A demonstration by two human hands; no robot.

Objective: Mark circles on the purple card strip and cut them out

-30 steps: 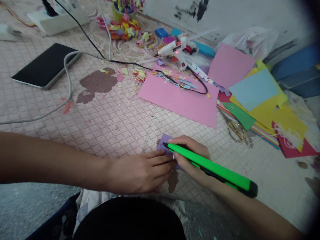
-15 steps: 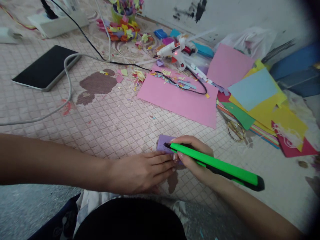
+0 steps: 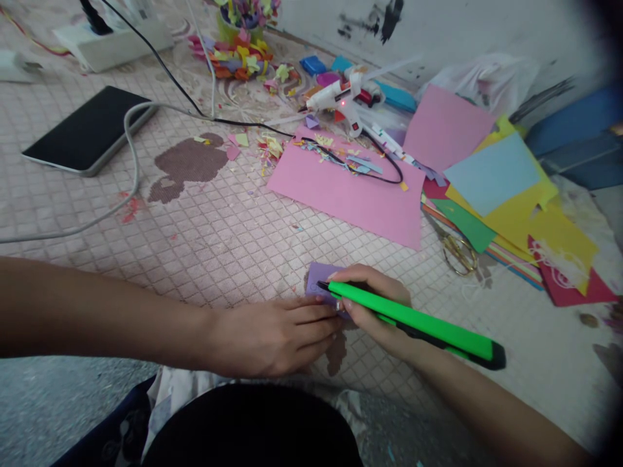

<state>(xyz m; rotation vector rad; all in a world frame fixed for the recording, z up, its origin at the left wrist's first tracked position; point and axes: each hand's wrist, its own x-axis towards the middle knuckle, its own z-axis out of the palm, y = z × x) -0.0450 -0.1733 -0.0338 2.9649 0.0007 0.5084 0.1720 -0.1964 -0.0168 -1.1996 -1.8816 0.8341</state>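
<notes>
A green and black utility knife [image 3: 413, 319] is gripped in my right hand [image 3: 377, 305], which is closed around its front part. Its dark tip rests on or just over a small purple piece of paper [image 3: 317, 275], where faint round outlines show. Flat across the lower edge of that paper lies my left hand [image 3: 277, 331], fingers stretched out and close to the knife tip. Both hands cover part of the purple piece. Whether the tip presses into the paper I cannot tell.
Beyond my hands lies a pink sheet [image 3: 350, 201] with paper scraps and a glue gun [image 3: 335, 97]. Scissors [image 3: 458, 253] and coloured paper [image 3: 496, 172] are to the right. A black tablet [image 3: 87, 130], a cable [image 3: 134, 155] and a power strip [image 3: 111, 45] occupy the left.
My right hand and the knife have shifted slightly to the left over the purple paper. My left hand stays flat in nearly the same place.
</notes>
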